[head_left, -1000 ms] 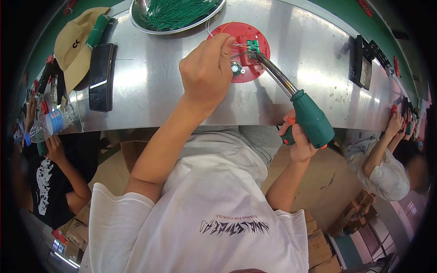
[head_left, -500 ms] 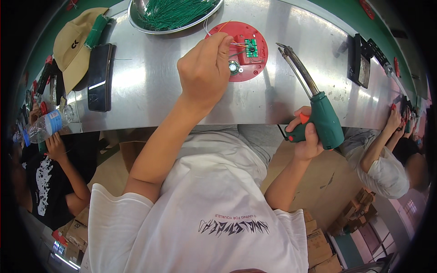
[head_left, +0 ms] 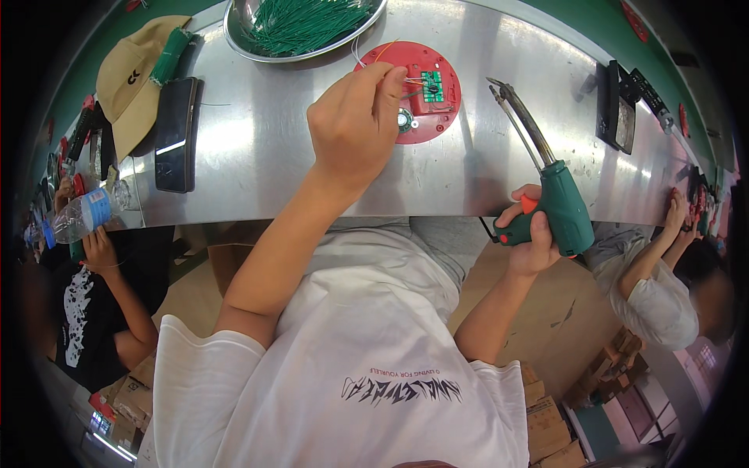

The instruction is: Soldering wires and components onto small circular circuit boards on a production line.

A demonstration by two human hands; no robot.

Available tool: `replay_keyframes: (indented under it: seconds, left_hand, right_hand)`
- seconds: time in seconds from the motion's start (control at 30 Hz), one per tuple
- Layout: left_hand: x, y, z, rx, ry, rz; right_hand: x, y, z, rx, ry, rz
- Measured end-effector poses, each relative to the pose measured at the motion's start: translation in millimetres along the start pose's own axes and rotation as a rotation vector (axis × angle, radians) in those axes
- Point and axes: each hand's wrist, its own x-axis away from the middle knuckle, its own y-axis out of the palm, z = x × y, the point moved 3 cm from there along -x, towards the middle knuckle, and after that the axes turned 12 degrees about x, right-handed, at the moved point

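A round red plastic housing [head_left: 438, 118] lies on the metal bench, carrying a small green circuit board [head_left: 432, 86] and a round silver part [head_left: 403, 119]. Over its left side, my left hand [head_left: 353, 123] is closed in a pinch, its fingertips on thin wires [head_left: 413, 80] that run to the board. Part of the housing is hidden behind that hand. My right hand [head_left: 534, 238] grips a green soldering gun [head_left: 563, 204] with an orange-red trigger. The gun's dark metal tip points up and away, to the right of the housing and apart from it.
A steel bowl [head_left: 257, 51] of green wires stands at the back. Left on the bench are a tan cap [head_left: 134, 90], a bundle of green wires [head_left: 169, 56], a phone [head_left: 173, 148] and a plastic bottle [head_left: 78, 217]. A black stand [head_left: 616, 109] sits right. People work at both sides.
The soldering gun's tip has shifted slightly to the right, away from the housing. My left hand stays pinched at the wires, and the whole view has moved a little.
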Motion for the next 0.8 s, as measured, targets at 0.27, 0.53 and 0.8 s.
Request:
replay_keyframes:
  seconds: [0.27,0.53,0.8]
  left_hand:
    - [-47,-26,34,-0.045,0.079,-0.314]
    - [-92,50,14,-0.269,0.142,-1.098]
    - [-267,192,-65,-0.822,-0.070,-1.085]
  right_hand:
    - [-7,-7,2,-0.029,-0.027,0.065]
    - [-46,-20,32,-0.460,0.071,0.282]
    - [-61,-22,33,-0.479,0.185,0.468]
